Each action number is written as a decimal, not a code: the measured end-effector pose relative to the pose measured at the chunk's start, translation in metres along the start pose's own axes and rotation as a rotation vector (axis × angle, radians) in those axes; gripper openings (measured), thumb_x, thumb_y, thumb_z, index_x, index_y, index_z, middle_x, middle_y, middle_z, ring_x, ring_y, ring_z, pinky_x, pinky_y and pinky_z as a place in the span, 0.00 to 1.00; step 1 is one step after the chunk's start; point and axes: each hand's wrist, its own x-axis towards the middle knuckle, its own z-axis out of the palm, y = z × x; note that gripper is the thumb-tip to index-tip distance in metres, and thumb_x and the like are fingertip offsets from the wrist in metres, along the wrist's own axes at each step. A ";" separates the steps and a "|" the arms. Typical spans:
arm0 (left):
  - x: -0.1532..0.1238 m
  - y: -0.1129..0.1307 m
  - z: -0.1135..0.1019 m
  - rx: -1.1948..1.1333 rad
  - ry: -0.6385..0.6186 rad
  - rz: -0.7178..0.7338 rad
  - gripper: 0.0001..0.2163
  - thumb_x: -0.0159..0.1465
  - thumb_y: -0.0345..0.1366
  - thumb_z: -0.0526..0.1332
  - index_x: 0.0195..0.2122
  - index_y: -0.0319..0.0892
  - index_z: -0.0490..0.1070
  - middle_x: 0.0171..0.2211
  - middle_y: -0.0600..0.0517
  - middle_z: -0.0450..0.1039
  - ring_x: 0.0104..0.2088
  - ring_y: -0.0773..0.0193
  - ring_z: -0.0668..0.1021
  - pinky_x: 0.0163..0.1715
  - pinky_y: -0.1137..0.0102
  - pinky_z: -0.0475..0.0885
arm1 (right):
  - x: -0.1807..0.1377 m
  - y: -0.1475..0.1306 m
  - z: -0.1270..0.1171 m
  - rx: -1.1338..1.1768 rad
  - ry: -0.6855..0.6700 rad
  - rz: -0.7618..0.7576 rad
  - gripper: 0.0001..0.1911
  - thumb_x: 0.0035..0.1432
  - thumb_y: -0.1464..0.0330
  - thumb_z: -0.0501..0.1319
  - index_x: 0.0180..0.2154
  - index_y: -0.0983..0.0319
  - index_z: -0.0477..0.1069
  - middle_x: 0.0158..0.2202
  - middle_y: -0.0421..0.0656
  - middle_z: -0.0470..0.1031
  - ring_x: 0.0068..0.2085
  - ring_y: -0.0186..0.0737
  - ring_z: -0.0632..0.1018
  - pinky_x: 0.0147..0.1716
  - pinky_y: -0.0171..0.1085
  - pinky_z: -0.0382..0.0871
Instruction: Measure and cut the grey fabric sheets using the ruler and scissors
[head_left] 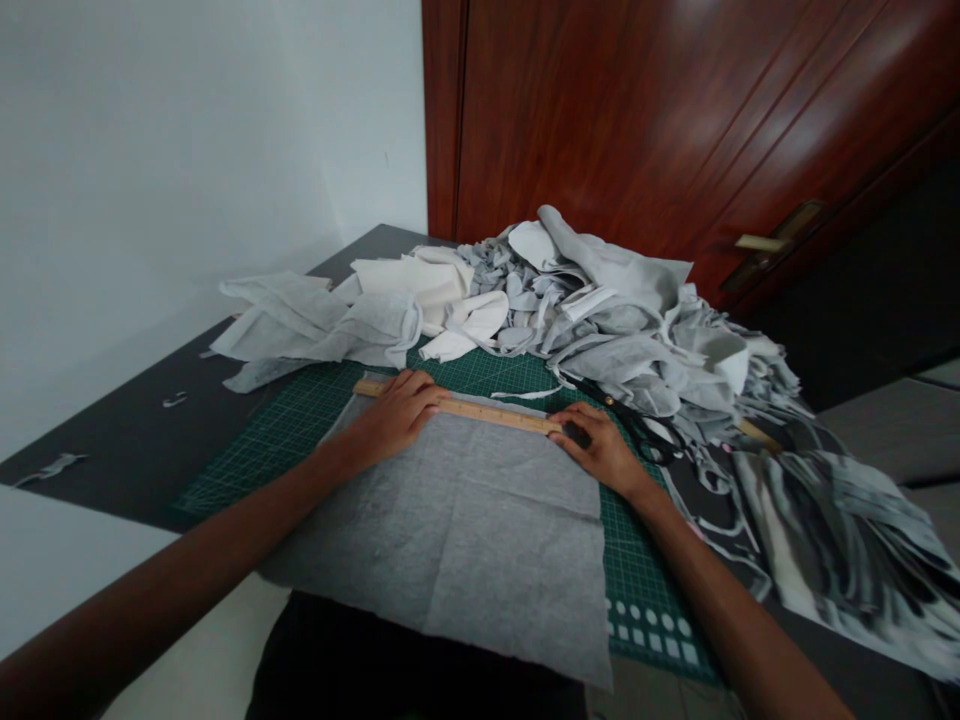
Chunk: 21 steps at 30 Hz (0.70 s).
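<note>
A wooden ruler [495, 411] lies across the far part of a grey cloth piece [480, 510], which hangs over the near table edge. My left hand [405, 410] presses on the ruler towards its left end, fingers bent over it. At the right end, my right hand [600, 445] pinches the ruler between thumb and fingers. A small dark object [577, 434] shows at the right palm; its kind is unclear. Beneath the cloth is a green cutting mat [255, 455]. Black scissors [637, 425] lie just beyond my right hand, partly covered by scraps.
Heaped grey and white fabric scraps [622, 320] fill the table's back. Pale cloth pieces [315, 320] lie at the back left, and a stack of cloth strips [847, 540] at the right. A white wall [187, 150] and brown door [600, 120] stand behind the dark table [127, 430].
</note>
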 end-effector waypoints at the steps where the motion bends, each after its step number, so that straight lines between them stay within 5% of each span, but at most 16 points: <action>1: 0.000 0.000 0.000 0.000 -0.003 -0.002 0.14 0.75 0.36 0.52 0.53 0.44 0.76 0.48 0.46 0.70 0.52 0.51 0.70 0.57 0.53 0.67 | 0.000 0.000 0.000 0.003 0.000 -0.001 0.11 0.70 0.59 0.64 0.49 0.56 0.79 0.44 0.47 0.80 0.44 0.48 0.82 0.46 0.47 0.76; 21: 0.003 -0.004 -0.001 -0.049 0.017 -0.013 0.15 0.74 0.34 0.53 0.54 0.45 0.78 0.48 0.46 0.72 0.52 0.52 0.72 0.58 0.55 0.68 | 0.001 -0.004 0.000 0.017 0.015 0.017 0.10 0.69 0.60 0.65 0.48 0.56 0.79 0.43 0.46 0.79 0.43 0.48 0.82 0.46 0.48 0.77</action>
